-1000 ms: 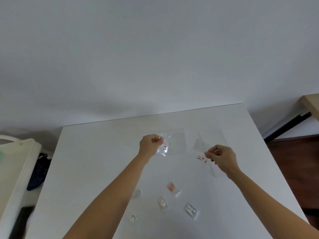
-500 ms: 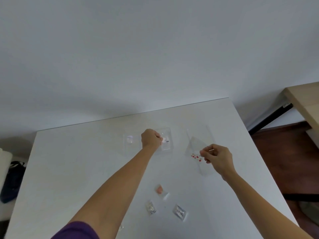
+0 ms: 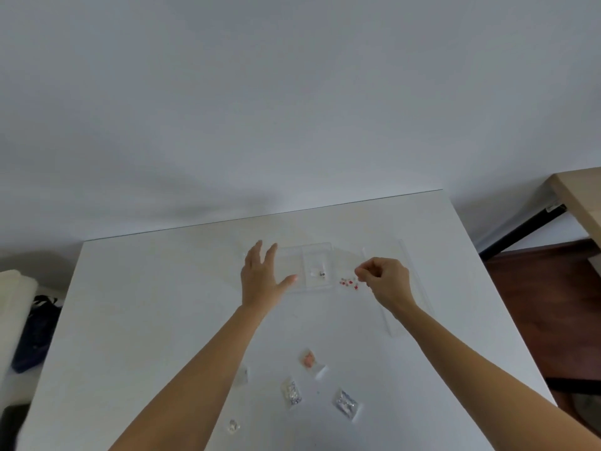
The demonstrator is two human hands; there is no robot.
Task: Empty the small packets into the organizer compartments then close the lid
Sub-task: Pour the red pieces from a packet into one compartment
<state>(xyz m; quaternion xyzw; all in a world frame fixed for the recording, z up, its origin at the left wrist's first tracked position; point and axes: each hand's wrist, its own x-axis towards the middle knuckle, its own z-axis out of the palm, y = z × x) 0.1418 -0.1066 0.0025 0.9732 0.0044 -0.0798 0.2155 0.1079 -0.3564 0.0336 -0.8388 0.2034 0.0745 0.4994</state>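
Note:
A clear plastic organizer (image 3: 317,255) lies open on the white table (image 3: 146,320). A small packet with dark bits (image 3: 320,272) rests in its middle compartment. My left hand (image 3: 261,278) hovers flat over the organizer's left part, fingers spread, holding nothing. My right hand (image 3: 385,281) is pinched on a clear packet with small red pieces (image 3: 348,283) just right of the organizer. The clear lid (image 3: 395,288) lies on the table under my right wrist. Nearer me lie an orange packet (image 3: 309,359), two silvery packets (image 3: 291,391) (image 3: 346,403), and two small clear ones (image 3: 242,374) (image 3: 233,426).
A wooden table (image 3: 579,196) with a dark leg stands at the right over brown floor. White furniture (image 3: 13,297) and a dark blue bag (image 3: 34,340) sit to the left of the table.
My left hand has let go of the packet with dark bits, which now lies in the middle compartment, and has opened flat. My right hand has brought the red-piece packet closer to the organizer.

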